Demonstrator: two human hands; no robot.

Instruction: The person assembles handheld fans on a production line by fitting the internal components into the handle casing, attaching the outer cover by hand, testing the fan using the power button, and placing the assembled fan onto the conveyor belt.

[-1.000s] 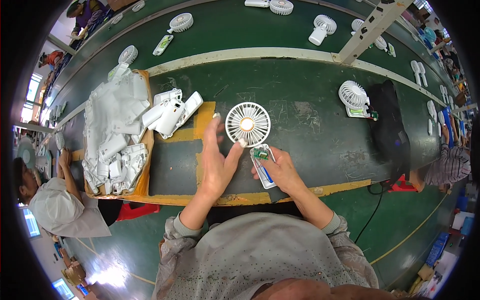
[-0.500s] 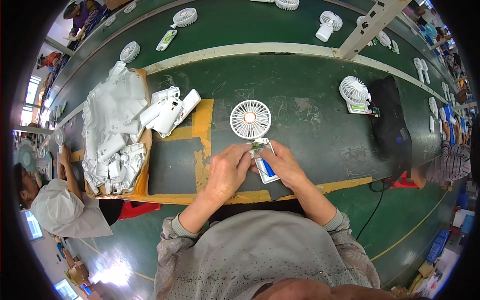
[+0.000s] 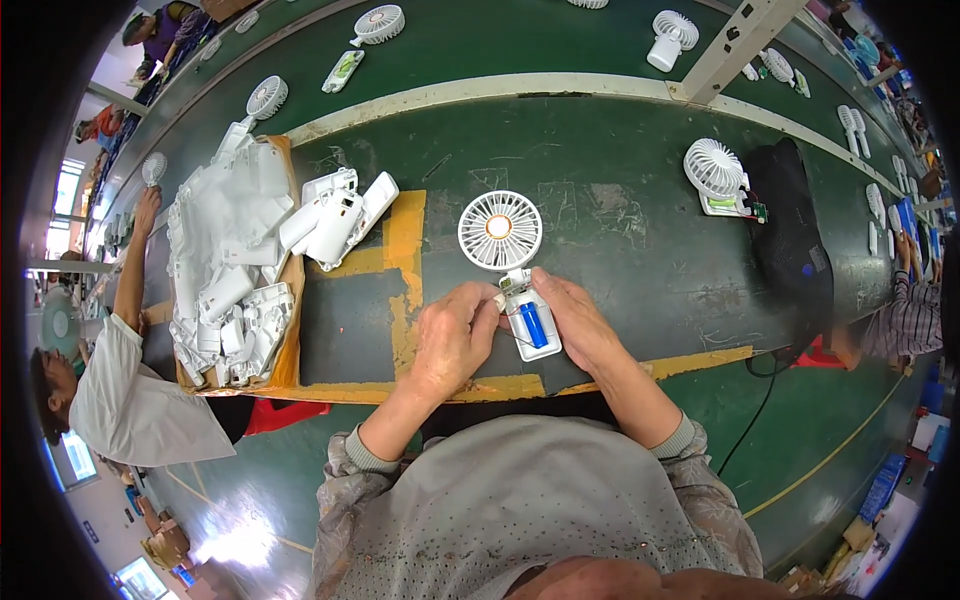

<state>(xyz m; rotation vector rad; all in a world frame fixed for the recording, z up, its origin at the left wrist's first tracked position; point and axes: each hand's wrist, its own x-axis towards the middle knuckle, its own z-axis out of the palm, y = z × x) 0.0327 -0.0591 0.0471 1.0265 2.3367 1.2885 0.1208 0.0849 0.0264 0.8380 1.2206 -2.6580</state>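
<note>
Handheld fan (image 3: 503, 236) lies mid-frame on the green bench (image 3: 620, 210), its open handle with the blue battery (image 3: 533, 324) between our hands. Our left hand (image 3: 452, 336), flat beside the fan head a second ago, now pinches at the handle top, perhaps a wire; our right hand (image 3: 577, 320) cups the handle.

The left hand (image 3: 452, 338) and right hand (image 3: 577, 322) cover both long sides of the small white handheld fan's open handle (image 3: 531, 322), so whether their fingertips grip it cannot be told. The thin wires beside its blue cylindrical battery (image 3: 533, 325) are too small to trace. The heap of white plastic housings (image 3: 228, 262) hides most of its brown cardboard tray (image 3: 291, 340).
</note>
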